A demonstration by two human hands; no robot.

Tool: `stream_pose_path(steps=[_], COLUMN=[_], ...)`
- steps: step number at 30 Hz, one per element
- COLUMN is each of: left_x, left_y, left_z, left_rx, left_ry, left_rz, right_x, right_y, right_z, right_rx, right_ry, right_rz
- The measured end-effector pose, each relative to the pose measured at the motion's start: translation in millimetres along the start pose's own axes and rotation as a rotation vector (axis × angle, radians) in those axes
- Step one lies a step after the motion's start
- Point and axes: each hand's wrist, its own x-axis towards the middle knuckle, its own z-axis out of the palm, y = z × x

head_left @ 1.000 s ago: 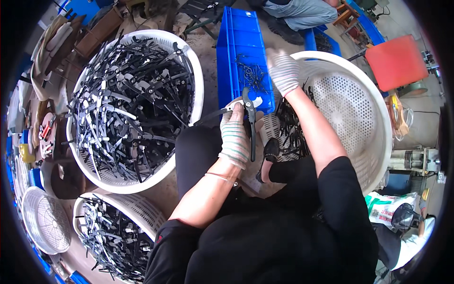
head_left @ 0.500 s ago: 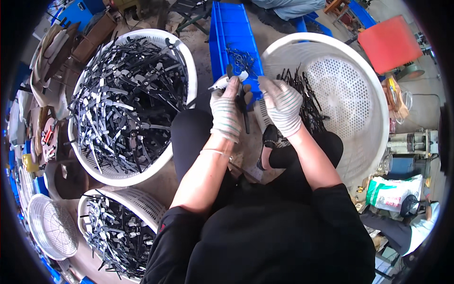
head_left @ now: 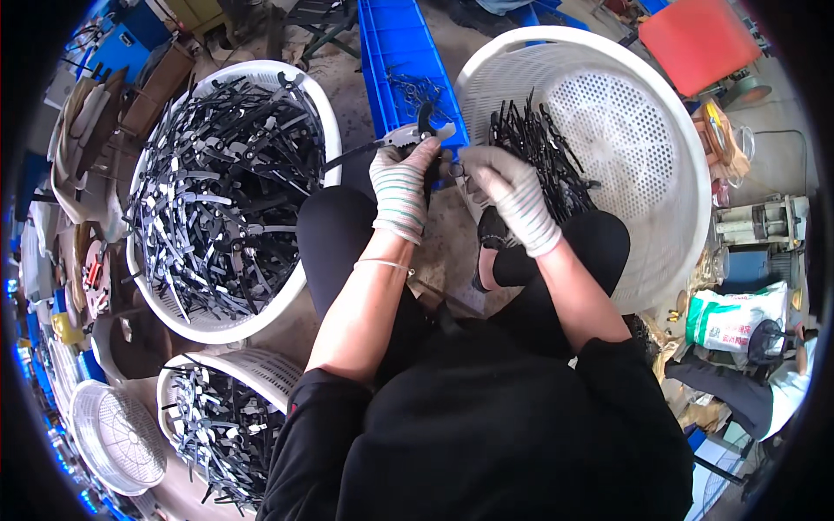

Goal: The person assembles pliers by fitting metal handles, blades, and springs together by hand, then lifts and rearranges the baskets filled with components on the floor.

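My left hand [head_left: 401, 187], in a striped knit glove, is closed round what look like pruning shears [head_left: 425, 122]. Their pale metal blade and black hooked part stick up past my thumb, and a long black arm reaches out to the left. My right hand [head_left: 514, 187], gloved the same way, is close beside the shears with its fingers curled in. Whatever those fingertips hold is hidden. Under and beyond both hands is a long blue tray [head_left: 395, 39] with small dark wire-like pieces [head_left: 417, 89] inside.
A white basket [head_left: 323, 95] heaped with black and silver tool parts stands left; a smaller filled basket [head_left: 178, 369] is below it. At right, a large white basket [head_left: 686, 174] holds a bundle of black strips [head_left: 543, 156]. A red stool [head_left: 699, 43] and another person [head_left: 738, 395] are farther right.
The whole view has shifted slightly. The shears have turned in my left hand, with a long black arm now pointing left. My right hand's fingers have curled and come nearer the shears.
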Motion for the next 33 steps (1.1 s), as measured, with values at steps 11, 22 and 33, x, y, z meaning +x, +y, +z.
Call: stream_pose_path(steps=[11, 22, 33], left_x=[0, -2, -2], left_y=[-13, -16, -17], left_z=[-8, -8, -10], left_rx=[-0.271, -0.331, -0.304], left_ry=[-0.207, -0.139, -0.127], left_rz=[-0.358, -0.276, -0.303], right_x=[-3, -7, -2], right_y=[-11, -10, 13], right_z=[-13, 0, 11], right_rx=[0.175, 0.258, 0.584], right_ry=[-0.016, 0.141, 0.283], right_rz=[0.186, 0.047, 0.11])
